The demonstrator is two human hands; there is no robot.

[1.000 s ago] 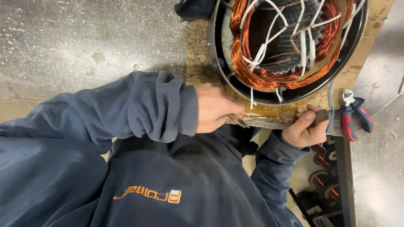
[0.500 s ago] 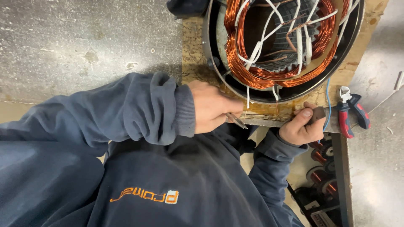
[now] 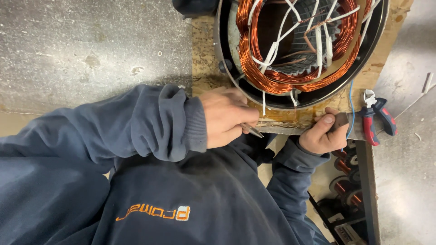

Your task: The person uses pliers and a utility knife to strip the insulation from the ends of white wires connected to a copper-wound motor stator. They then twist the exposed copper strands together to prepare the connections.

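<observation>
A motor stator [image 3: 299,86] with copper windings [image 3: 254,68] and white ties lies flat on a wooden board [image 3: 204,54]. My left hand [image 3: 227,119] is closed around a slim metal tool [image 3: 252,130] whose tip points at the board's near edge, just below the stator's rim. My right hand [image 3: 320,134] grips the board's near edge with the thumb on top, next to a thin blue wire [image 3: 351,109] that hangs down from the stator.
Red-and-blue pliers [image 3: 378,121] lie on the board's right corner, just right of my right hand. A grey concrete floor [image 3: 91,50] spreads to the left. Copper-wound spools [image 3: 345,181] sit in a dark rack below the board.
The view has tilted so the stator sits higher in the picture. My left hand has edged slightly right along the board's edge with the tool; my right hand keeps its grip.
</observation>
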